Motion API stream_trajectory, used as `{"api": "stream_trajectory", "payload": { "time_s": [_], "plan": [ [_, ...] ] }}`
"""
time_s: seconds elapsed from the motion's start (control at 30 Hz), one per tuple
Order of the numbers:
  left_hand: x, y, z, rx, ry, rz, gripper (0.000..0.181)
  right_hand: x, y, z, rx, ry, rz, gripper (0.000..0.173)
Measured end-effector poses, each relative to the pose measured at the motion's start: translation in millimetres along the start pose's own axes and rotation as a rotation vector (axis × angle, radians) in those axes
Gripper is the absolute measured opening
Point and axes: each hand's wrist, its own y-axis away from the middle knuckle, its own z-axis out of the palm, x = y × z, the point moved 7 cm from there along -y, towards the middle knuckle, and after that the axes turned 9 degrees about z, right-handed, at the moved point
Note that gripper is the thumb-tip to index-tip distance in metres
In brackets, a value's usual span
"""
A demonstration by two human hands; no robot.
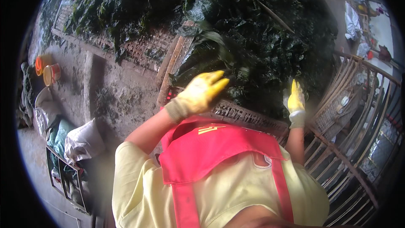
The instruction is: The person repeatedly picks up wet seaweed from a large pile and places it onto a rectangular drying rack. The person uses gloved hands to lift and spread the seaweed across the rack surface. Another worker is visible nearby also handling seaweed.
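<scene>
A large heap of wet, dark green broad leaves (262, 47), which look like seaweed, lies before me on a slatted wooden rack (240, 114). My left hand (204, 90), in a yellow-coated glove, is over the near edge of the heap, its fingers spread and nothing plainly gripped. Just beyond it, a leaf (216, 39) is blurred by motion. At the heap's right edge is my right hand (296, 96), gloved the same way, its fingers pointing forward. Whether it grips a leaf cannot be made out.
A thin stick (269, 11) lies across the heap. To the left, a woven rack (148, 46) carries more leaves. Two buckets (51, 73) and filled sacks (84, 141) stand on the floor at left. A railed wooden frame (345, 155) is close on my right.
</scene>
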Motion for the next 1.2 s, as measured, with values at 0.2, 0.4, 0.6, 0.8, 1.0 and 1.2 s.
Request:
{"api": "stream_trajectory", "payload": {
  "time_s": [0.2, 0.4, 0.6, 0.8, 1.0, 1.2],
  "plan": [
    [-76, 24, -20, -0.059, -0.427, -0.144, 0.051, -154, 1, -116, 0.061, -1.193, -0.726, 0.054],
    [-48, -22, 46, -0.127, -0.396, 0.032, 0.048, -255, -37, -69, 0.163, -0.566, -0.861, 0.036],
    [-47, 22, -47, 0.306, -0.13, -0.109, 0.06, -246, -64, -129, 0.072, -1.119, -0.625, 0.038],
    [-73, 25, -27, 0.239, -0.254, -0.155, 0.06, -281, -110, -99, -0.017, -1.218, -0.531, 0.034],
    [-86, 17, -62, 0.429, -0.025, -0.217, 0.048, -158, -87, -90, 0.056, -0.527, -0.361, 0.054],
    [-226, 7, -44, 0.619, 0.393, -0.442, 0.036, -209, -146, -154, 0.535, -1.07, -0.476, 0.067]
  ]
}}
